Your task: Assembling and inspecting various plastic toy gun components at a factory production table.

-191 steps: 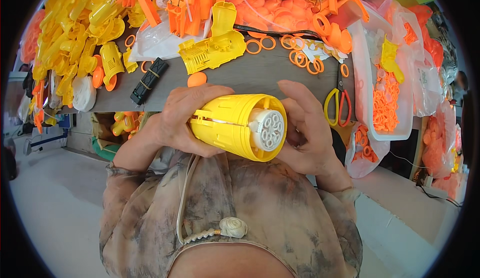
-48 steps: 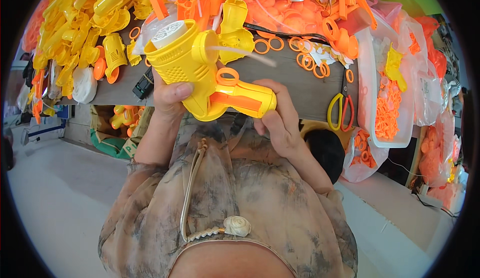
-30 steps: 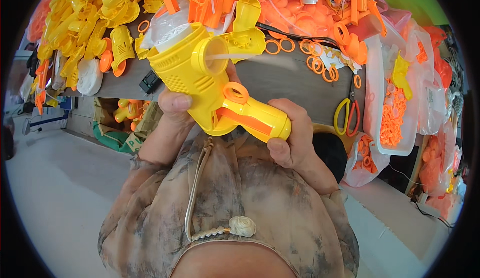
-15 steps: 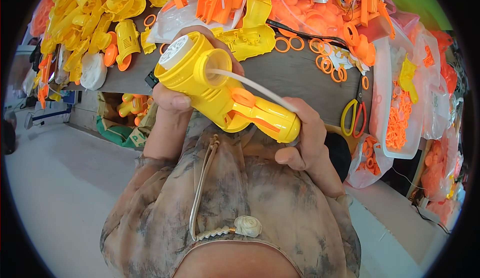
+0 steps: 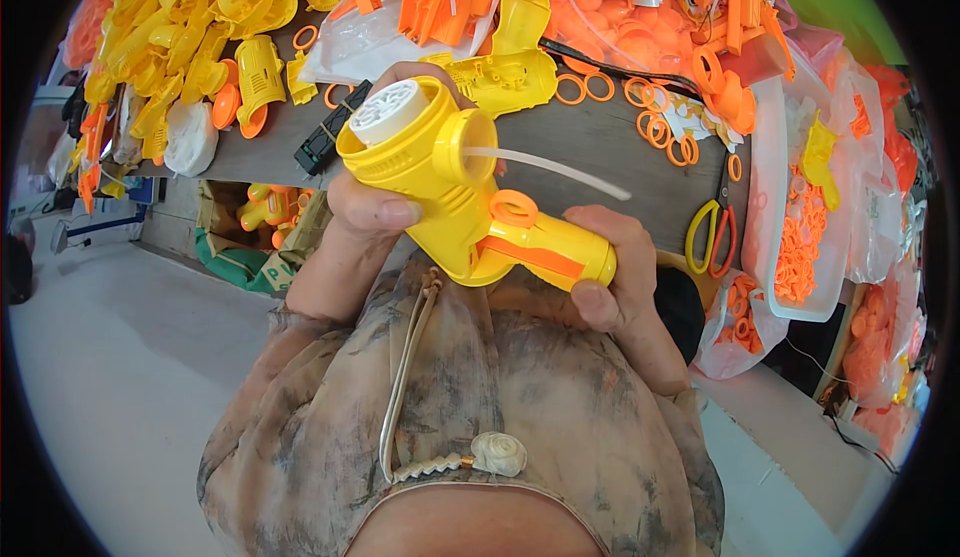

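Observation:
Between my hands is a yellow plastic toy gun [image 5: 415,187], tilted with its handle toward the lower right. My left hand [image 5: 375,207] wraps round its wide body, thumb in front and the other fingers mostly hidden behind. A white slotted round cap [image 5: 388,117] sits in the top end. Out of a round side opening runs a thin whitish tube [image 5: 565,171], its far end loose. An orange ring [image 5: 514,208] and an orange strip [image 5: 535,257] show by the handle. My right hand [image 5: 622,262] is closed on the handle's end, thumb below and fingers above.
Yellow shells [image 5: 160,37] are heaped at the far left, orange parts [image 5: 650,37] at the far right. A black slotted part [image 5: 333,132] lies by my left hand. Scissors [image 5: 712,227] and a clear bin [image 5: 812,302] of small orange pieces lie to the right.
The toy gun has shifted right and a little down. My right fingers have left the tube and now hold the handle's end. More of the black slotted part shows.

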A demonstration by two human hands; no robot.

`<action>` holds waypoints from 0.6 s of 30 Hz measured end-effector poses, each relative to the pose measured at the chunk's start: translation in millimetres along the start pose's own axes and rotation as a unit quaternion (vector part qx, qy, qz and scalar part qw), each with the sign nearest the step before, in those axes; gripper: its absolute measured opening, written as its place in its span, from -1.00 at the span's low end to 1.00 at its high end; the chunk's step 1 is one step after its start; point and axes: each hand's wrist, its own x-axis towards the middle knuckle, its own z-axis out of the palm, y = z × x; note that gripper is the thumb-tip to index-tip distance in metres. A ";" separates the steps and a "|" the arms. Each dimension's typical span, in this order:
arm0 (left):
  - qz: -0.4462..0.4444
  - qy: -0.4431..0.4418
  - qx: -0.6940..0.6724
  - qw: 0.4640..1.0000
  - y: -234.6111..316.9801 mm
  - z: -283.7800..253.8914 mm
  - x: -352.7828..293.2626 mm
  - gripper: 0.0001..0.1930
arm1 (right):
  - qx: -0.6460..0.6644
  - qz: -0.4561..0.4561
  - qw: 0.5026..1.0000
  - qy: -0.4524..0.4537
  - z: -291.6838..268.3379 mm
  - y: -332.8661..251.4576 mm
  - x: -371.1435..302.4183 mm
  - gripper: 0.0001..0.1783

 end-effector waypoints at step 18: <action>-0.046 0.022 0.098 0.994 -3.3 5.7 -10.6 -0.16 | -0.056 0.080 0.991 -0.092 0.9 -20.5 35.0 -0.81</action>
